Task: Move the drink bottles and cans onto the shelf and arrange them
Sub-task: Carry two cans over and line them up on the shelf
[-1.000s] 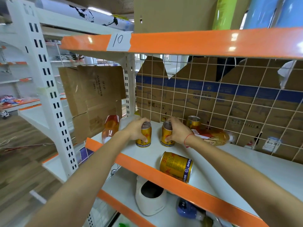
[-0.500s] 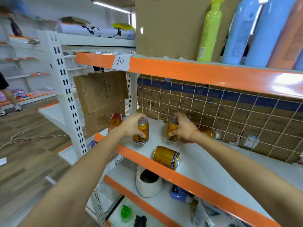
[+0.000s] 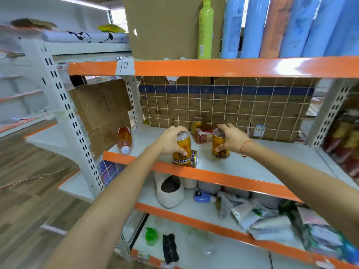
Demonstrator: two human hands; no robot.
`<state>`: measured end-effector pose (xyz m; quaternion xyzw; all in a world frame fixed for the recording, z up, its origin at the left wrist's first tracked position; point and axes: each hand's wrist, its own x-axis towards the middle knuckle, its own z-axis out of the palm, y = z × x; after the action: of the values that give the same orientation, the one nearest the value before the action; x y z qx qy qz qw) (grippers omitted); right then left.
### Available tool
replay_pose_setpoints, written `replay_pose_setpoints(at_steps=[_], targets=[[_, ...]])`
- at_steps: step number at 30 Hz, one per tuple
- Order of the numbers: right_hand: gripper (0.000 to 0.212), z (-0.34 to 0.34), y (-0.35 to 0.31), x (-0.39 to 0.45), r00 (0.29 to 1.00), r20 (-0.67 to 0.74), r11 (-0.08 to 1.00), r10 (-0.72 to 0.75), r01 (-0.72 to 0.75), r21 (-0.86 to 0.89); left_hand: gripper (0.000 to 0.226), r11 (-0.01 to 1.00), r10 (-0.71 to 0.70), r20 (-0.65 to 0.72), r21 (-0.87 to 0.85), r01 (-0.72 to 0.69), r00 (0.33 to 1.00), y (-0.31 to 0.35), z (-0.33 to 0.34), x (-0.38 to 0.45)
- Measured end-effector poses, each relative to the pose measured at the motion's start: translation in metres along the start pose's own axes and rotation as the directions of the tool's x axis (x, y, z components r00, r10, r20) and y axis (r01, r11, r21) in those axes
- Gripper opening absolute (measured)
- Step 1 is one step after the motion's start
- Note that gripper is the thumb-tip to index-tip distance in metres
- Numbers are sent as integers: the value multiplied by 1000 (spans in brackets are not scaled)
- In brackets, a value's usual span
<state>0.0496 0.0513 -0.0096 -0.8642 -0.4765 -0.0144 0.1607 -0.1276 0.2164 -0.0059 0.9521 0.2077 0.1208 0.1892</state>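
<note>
A gold can (image 3: 182, 147) is gripped by the left hand (image 3: 168, 140), another can (image 3: 220, 146) by the right hand (image 3: 232, 137), fingers clamped round each, held upright over the shelf (image 3: 262, 167), probably for neat spacing.

Middle shelf (image 3: 262, 166) held four gold cans: one in left hand (image 3: 171, 139), one in right hand (image 3: 231, 135), one on its side at front edge, one upright at back, plus two bottles lying down.
</note>
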Motion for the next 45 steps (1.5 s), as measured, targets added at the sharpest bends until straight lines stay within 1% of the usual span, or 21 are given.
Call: replay_pose_setpoints(at_steps=[4, 8, 12, 15, 21, 25, 30, 34, 42, 45], targets=[[88, -1, 18, -45, 995, 5, 995, 97, -97, 35, 86, 997, 67, 37, -39, -66, 997, 23, 24, -14], [79, -9, 38, -90, 980, 12, 978, 200, -201, 48, 84, 989, 149, 124, -43, -144, 981, 50, 42, -17], [81, -22, 63, -132, 957, -26, 955, 289, -287, 78, 84, 974, 224, 147, -51, -219, 964, 88, 57, -13], [81, -37, 84, -163, 934, -35, 934, 356, -354, 55, 84, 961, 277, 187, -67, -269, 943, 121, 75, -12], [82, -63, 133, -228, 891, -62, 892, 450, -447, 65, 83, 926, 376, 266, -107, -361, 887, 192, 116, -4], [85, -79, 170, -272, 854, -78, 857, 515, -515, 29, 84, 897, 440, 301, -121, -424, 846, 250, 144, 6], [87, -105, 226, -329, 792, -93, 795, 604, -606, -1, 88, 842, 540, 308, -166, -514, 784, 340, 183, 9], [82, -131, 274, -381, 752, -117, 755, 649, -656, -28, 90, 799, 599, 311, -174, -575, 738, 412, 216, 5], [84, -178, 361, -480, 677, -170, 680, 716, -731, -47, 89, 747, 663, 333, -236, -621, 671, 546, 272, -6], [85, -192, 387, -509, 655, -190, 660, 731, -750, -43, 91, 735, 677, 326, -246, -632, 660, 586, 289, -12]])
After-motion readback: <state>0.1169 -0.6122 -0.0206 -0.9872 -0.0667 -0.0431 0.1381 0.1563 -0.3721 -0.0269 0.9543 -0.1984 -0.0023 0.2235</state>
